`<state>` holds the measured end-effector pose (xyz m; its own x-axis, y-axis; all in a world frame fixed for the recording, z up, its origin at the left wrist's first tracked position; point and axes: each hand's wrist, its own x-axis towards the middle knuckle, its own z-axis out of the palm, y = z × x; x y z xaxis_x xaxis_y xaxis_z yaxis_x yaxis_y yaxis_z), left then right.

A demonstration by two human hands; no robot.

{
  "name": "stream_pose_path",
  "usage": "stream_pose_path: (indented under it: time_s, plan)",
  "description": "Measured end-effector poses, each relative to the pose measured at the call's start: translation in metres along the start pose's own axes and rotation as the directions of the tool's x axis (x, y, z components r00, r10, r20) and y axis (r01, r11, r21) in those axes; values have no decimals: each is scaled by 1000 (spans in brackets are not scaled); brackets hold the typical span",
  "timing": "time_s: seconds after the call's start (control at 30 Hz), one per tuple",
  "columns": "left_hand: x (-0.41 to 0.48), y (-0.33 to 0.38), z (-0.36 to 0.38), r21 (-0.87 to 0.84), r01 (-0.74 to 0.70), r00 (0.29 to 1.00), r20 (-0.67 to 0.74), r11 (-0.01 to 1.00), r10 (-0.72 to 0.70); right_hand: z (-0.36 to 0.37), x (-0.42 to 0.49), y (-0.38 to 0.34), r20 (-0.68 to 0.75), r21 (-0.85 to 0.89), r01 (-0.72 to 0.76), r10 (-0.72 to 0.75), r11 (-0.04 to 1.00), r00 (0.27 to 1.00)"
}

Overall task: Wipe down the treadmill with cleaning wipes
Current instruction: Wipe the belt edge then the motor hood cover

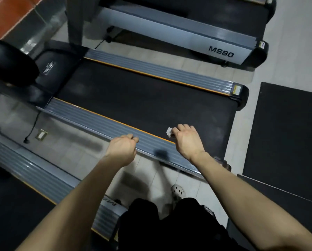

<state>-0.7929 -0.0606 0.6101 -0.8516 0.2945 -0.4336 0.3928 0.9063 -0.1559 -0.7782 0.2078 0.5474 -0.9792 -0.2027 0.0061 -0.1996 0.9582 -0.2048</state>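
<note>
A treadmill lies across the middle of the view, with a black belt (142, 98) between grey ribbed side rails edged in orange. My right hand (186, 140) hovers over the belt's near edge, fingers curled round a small crumpled white wipe (169, 132) that pokes out to the left. My left hand (123, 148) sits over the near side rail (90, 117), its fingers curled at the rail's outer edge; nothing shows in it.
A second treadmill marked MS80 (221, 51) stands beyond, and a third rail (34, 171) runs at the lower left. Black floor mats (285, 134) lie to the right. A power cord and plug (26, 140) rest on the tiled floor. My shoe (177, 192) is below.
</note>
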Motion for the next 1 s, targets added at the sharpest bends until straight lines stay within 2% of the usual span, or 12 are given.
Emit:
stream_pose_path:
  time_s: [0.2, 0.3, 0.43, 0.57, 0.7, 0.8, 0.9, 1.0]
  plan:
    - [65, -11, -9, 104, -180, 983, -15, 978, 182, 37, 16, -8, -20, 61, -177, 178, 982, 984]
    - [108, -20, 9, 211, -275, 960, 2, 938, 281, 72, 26, -15, -119, 141, -255, 272, 956, 955]
    - [171, -38, 75, 312, -385, 922, 102, 868, 373, 150, 51, -31, -226, 230, -308, 358, 923, 906]
    - [241, -53, 171, 359, -415, 908, 106, 836, 405, 262, 85, -34, -311, 273, -308, 386, 912, 869]
    - [307, -72, 281, 337, -423, 895, 11, 841, 446, 372, 121, -31, -372, 275, -346, 431, 897, 822]
    - [353, -96, 349, 262, -422, 864, -174, 868, 472, 432, 148, -22, -343, 303, -400, 491, 865, 801]
    - [396, -139, 407, 207, -399, 840, -309, 893, 447, 500, 185, -19, -237, 387, -521, 628, 761, 742]
    - [416, -176, 453, 152, -407, 822, -370, 901, 433, 540, 210, -25, -194, 471, -612, 751, 635, 631]
